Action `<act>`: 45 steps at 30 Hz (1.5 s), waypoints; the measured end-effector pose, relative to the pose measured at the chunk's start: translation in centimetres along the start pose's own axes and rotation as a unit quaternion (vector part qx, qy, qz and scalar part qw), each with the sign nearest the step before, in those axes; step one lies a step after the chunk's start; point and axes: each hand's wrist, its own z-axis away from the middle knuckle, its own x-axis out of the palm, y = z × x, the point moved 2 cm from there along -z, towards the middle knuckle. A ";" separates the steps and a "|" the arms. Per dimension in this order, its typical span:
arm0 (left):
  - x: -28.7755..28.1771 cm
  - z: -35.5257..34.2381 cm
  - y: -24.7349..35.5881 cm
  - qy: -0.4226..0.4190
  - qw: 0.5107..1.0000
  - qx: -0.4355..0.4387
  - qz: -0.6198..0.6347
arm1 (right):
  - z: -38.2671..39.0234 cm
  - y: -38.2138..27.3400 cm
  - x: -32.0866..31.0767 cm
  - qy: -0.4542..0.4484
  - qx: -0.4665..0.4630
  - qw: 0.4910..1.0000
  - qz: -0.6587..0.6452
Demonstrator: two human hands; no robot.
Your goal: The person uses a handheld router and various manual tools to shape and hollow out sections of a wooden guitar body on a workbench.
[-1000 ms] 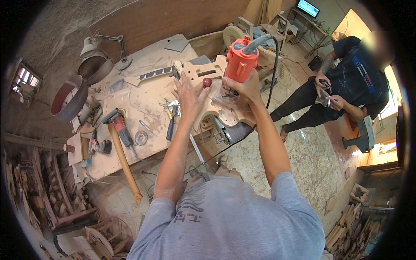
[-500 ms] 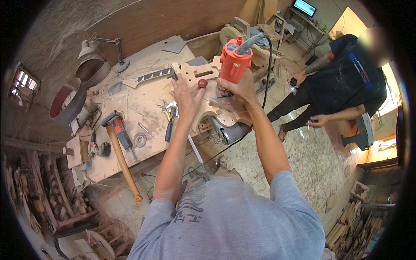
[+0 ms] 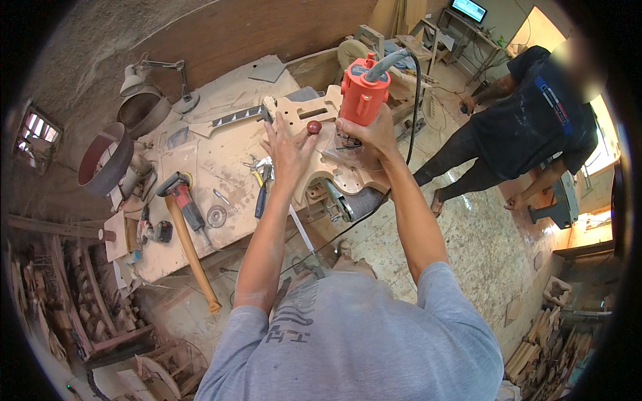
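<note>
A red-orange router stands upright on a pale wooden guitar body with routed cavities. My right hand is wrapped around the router's lower housing, above its clear base. My left hand lies with fingers stretched over the body's left edge, its thumb beside the router's dark red round knob. The bit and the cut under the base are hard to make out. Below the body's near edge sits a machine with a grey sanding drum or belt.
Pliers, a red angle tool, a drill and a lamp occupy the bench. The router's black cable hangs right of the body. A person in dark clothes stands at right.
The person at right has bent over, turned somewhat, and lowered the nearer hand toward a grey object. My hands and the router have hardly moved.
</note>
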 end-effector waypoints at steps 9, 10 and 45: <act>0.5 0.1 -0.2 0.006 1.000 0.011 -0.007 | 0.2 -0.3 -0.2 0.001 -0.012 1.000 -0.016; 0.5 0.2 -0.4 0.008 1.000 0.014 -0.004 | 0.2 -0.6 -0.2 0.002 -0.012 1.000 -0.017; 0.6 -8.8 -1.0 -0.141 0.956 0.237 0.103 | 3.2 -2.1 2.9 0.246 0.088 0.954 0.149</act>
